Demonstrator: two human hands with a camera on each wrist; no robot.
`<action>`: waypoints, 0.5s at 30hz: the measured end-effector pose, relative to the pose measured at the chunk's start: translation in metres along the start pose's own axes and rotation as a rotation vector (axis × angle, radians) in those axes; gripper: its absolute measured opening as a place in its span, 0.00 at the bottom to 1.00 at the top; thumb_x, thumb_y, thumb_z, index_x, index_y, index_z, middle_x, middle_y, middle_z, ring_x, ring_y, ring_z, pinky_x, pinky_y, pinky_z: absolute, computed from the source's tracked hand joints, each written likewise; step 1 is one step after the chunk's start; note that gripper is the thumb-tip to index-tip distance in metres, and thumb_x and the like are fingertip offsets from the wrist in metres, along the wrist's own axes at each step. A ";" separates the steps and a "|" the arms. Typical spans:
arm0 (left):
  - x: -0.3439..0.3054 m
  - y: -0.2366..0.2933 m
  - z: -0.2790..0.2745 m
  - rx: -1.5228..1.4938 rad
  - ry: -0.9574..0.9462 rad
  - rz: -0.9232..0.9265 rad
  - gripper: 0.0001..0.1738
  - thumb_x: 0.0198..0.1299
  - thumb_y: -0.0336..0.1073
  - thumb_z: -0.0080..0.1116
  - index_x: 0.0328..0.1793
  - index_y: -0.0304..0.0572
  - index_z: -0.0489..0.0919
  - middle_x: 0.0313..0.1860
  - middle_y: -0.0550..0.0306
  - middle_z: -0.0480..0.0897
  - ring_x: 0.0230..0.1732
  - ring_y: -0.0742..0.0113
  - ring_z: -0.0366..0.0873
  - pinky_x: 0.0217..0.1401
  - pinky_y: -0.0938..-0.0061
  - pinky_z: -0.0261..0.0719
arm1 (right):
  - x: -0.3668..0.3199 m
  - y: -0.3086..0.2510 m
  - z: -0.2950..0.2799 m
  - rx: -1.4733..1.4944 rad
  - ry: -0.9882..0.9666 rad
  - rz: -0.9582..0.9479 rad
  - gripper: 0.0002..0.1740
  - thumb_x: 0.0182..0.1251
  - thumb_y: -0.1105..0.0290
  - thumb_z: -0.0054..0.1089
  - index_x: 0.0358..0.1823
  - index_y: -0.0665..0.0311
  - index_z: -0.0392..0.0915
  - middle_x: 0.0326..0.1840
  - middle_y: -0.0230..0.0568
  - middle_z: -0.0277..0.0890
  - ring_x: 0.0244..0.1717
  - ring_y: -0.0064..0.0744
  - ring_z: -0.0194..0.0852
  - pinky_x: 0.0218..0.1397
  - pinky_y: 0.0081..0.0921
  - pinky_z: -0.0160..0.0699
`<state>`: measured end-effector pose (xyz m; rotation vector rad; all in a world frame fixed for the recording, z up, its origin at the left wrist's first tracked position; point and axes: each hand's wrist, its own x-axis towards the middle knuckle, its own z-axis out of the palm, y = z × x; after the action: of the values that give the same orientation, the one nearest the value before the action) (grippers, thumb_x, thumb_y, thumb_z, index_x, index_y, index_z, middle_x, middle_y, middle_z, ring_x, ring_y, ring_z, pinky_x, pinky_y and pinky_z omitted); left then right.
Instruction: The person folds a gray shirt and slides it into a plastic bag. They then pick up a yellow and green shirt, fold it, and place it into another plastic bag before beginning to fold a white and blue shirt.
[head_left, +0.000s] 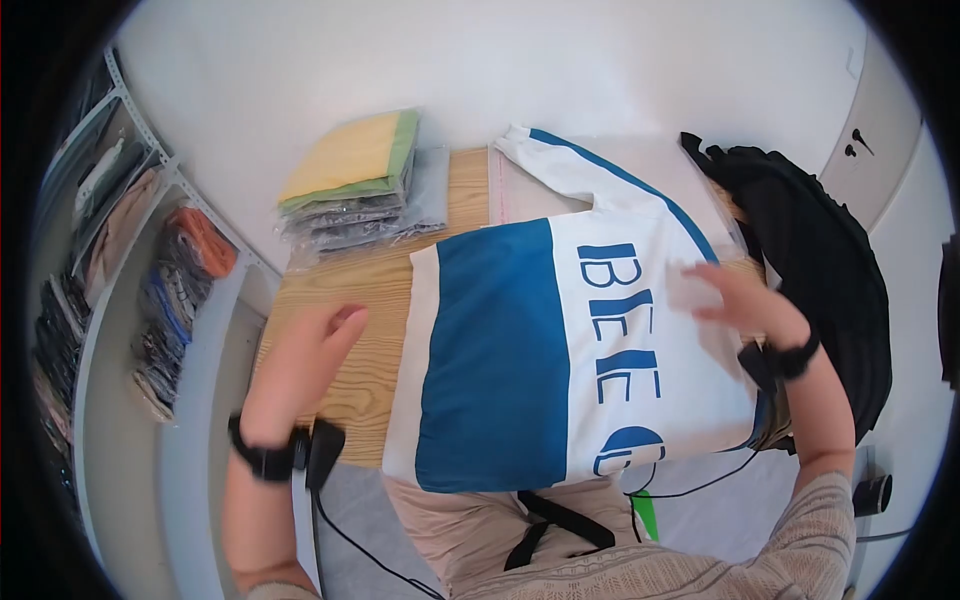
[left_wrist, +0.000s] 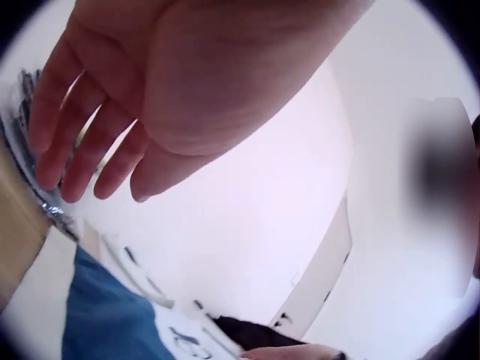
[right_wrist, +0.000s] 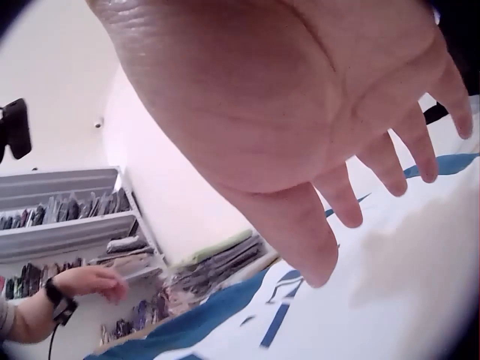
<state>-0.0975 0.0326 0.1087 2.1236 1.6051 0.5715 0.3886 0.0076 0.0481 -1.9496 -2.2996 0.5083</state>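
Observation:
A white and blue sweatshirt (head_left: pixel 495 350) with large blue letters lies across the wooden table, one sleeve (head_left: pixel 600 175) stretched toward the wall. The right hand (head_left: pixel 745 300) hovers over its lettered white part, fingers spread and holding nothing; the right wrist view shows the palm (right_wrist: pixel 262 97) above the cloth. Left of the garment, the left hand (head_left: pixel 305 355) is raised over the table, empty. In the left wrist view its fingers hang relaxed and slightly apart below the palm (left_wrist: pixel 217 75).
Bagged folded garments (head_left: pixel 350 180) are stacked at the back left of the table (head_left: pixel 365 400). Clear plastic packaging (head_left: pixel 640 160) lies beneath the sleeve. Black clothing (head_left: pixel 830 270) drapes at the right. Shelves (head_left: pixel 215 300) with packed clothes stand left. Cables hang near the lap.

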 end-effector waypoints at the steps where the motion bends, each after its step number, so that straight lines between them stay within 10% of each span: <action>1: 0.025 -0.014 0.011 0.026 -0.078 0.009 0.18 0.65 0.40 0.53 0.54 0.33 0.78 0.43 0.44 0.83 0.45 0.54 0.81 0.49 0.68 0.77 | -0.020 -0.001 0.010 0.030 -0.027 0.018 0.34 0.59 0.65 0.66 0.67 0.59 0.65 0.70 0.56 0.60 0.70 0.52 0.59 0.71 0.35 0.59; 6: 0.122 -0.053 0.076 0.073 -0.155 0.090 0.22 0.64 0.41 0.53 0.60 0.36 0.74 0.52 0.37 0.77 0.51 0.46 0.77 0.55 0.62 0.74 | -0.084 -0.013 0.044 -0.022 0.016 0.094 0.34 0.61 0.65 0.63 0.69 0.58 0.63 0.74 0.63 0.50 0.74 0.60 0.49 0.74 0.40 0.52; 9: 0.153 -0.069 0.105 0.135 -0.064 0.157 0.20 0.62 0.39 0.55 0.57 0.35 0.75 0.49 0.36 0.75 0.49 0.43 0.76 0.55 0.61 0.73 | -0.095 0.000 0.069 -0.068 0.116 0.134 0.31 0.70 0.55 0.48 0.73 0.50 0.58 0.78 0.56 0.43 0.77 0.59 0.40 0.73 0.58 0.42; 15: 0.188 -0.107 0.110 0.460 0.220 0.172 0.13 0.59 0.35 0.57 0.45 0.34 0.75 0.43 0.40 0.78 0.47 0.40 0.75 0.50 0.55 0.73 | -0.096 -0.005 0.065 -0.059 0.061 0.164 0.30 0.73 0.53 0.43 0.74 0.49 0.56 0.79 0.52 0.40 0.79 0.57 0.33 0.75 0.57 0.35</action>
<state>-0.0742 0.2317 -0.0277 2.6317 1.8229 0.5452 0.3842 -0.0994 0.0026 -2.1612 -2.1540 0.3917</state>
